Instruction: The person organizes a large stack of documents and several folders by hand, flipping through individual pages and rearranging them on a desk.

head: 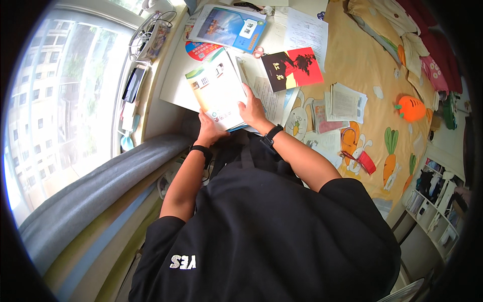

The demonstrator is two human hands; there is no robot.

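Both hands hold a stack of books at the near edge of a white desk. On top lies a textbook with a white and orange cover (222, 90). My left hand (209, 127) grips its lower left corner, the fingers partly hidden beneath. My right hand (253, 107) holds the right side, thumb on the cover. Printed sheets (269, 96) lie beside the stack, partly under a red and black book (293, 69). Pink-handled scissors (258, 52) rest between that book and a blue textbook (230, 28) lying on other books. A red and blue round card (202, 50) shows behind the stack.
At right, a bed with a carrot-print sheet (371, 102) bears stacked papers (345, 102), an orange carrot plush (410, 108) and a red item (366, 162). At left, the windowsill holds a phone (133, 85) and a container with cables (153, 41). A grey curtain (102, 177) hangs nearby.
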